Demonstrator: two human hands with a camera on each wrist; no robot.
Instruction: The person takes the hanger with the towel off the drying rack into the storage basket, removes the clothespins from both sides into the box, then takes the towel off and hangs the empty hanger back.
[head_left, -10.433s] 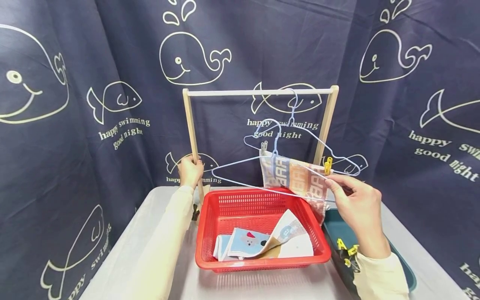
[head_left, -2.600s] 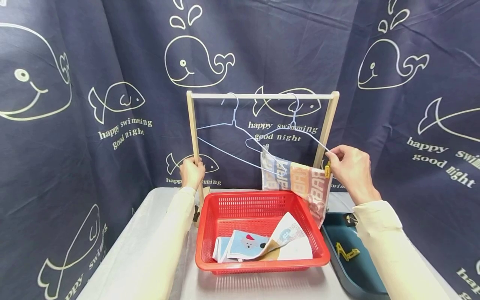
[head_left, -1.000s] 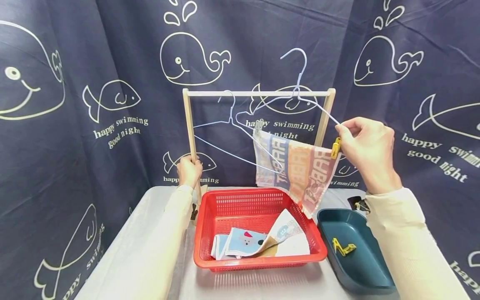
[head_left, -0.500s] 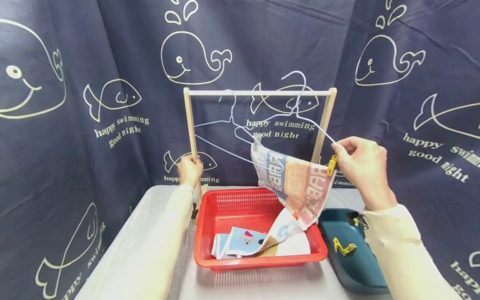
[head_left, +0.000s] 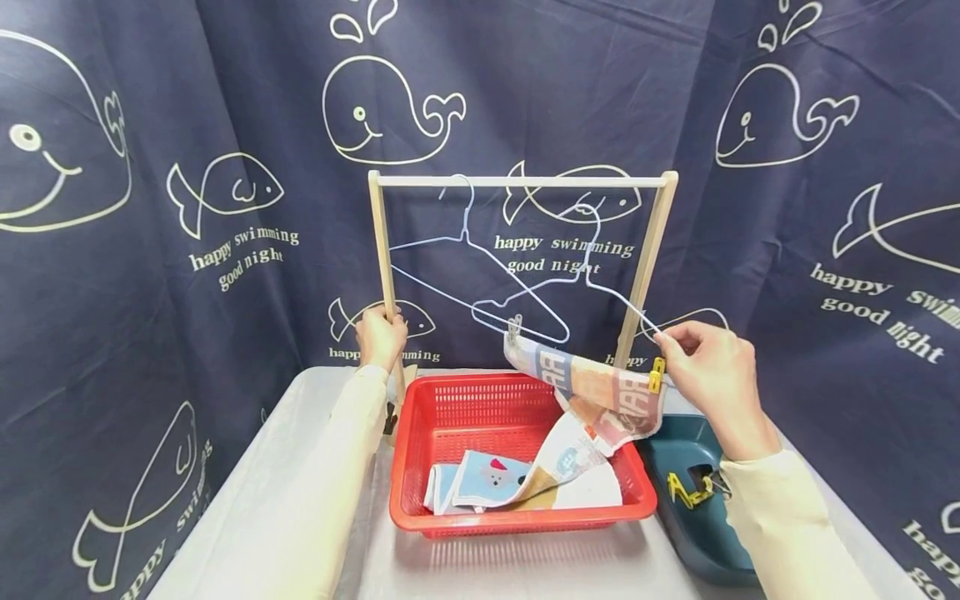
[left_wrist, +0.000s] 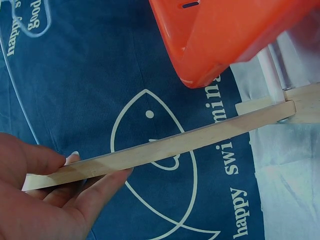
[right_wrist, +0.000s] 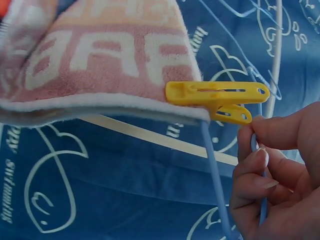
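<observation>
Right hand [head_left: 708, 375] pinches the hanger [head_left: 587, 268], below the rod [head_left: 517, 182].
Hook up, its long axis dips rightward; left hand [head_left: 381, 339] grips a post [head_left: 383, 250]. Only the head view shows the towel's [head_left: 585, 379] grey clip [head_left: 514, 327].

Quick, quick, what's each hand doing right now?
Left hand: gripping the rack's wooden post.
Right hand: pinching the blue hanger that has the striped towel clipped on.

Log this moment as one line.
left hand: grips rack post; right hand: pinches lower hanger; striped towel: clipped to it; hook: below rack bar; red basket: cloths inside
</observation>
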